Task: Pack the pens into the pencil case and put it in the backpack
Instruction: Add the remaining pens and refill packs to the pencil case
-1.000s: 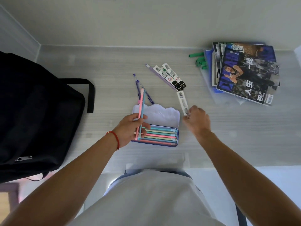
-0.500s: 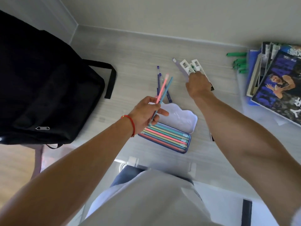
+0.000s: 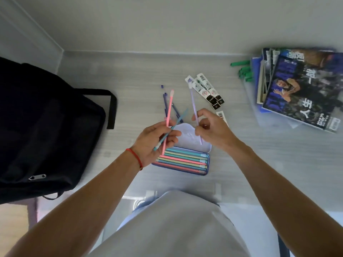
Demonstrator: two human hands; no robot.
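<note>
An open blue pencil case (image 3: 207, 165) lies on the desk in front of me, with several pastel pens (image 3: 183, 160) in it and its white lid (image 3: 187, 138) folded back. Above its left end, my left hand (image 3: 156, 143) grips a pink pen (image 3: 169, 112) and a teal pen (image 3: 178, 121), crossed. Over the lid, my right hand (image 3: 213, 130) pinches a lilac pen (image 3: 194, 104) that points away from me. Dark blue pens (image 3: 165, 101) lie on the desk beyond the case. The black backpack (image 3: 46, 130) stands at the left.
Packaged refills (image 3: 207, 89) lie beyond my right hand, and one more packet (image 3: 220, 115) is partly behind it. A stack of magazines (image 3: 304, 89) sits at the right, with green markers (image 3: 243, 68) beside it. The wall runs along the desk's far edge.
My right hand has drawn back from the refill packets and now holds a lilac pen over the lid. The two pens in my left hand have spread into a cross.
</note>
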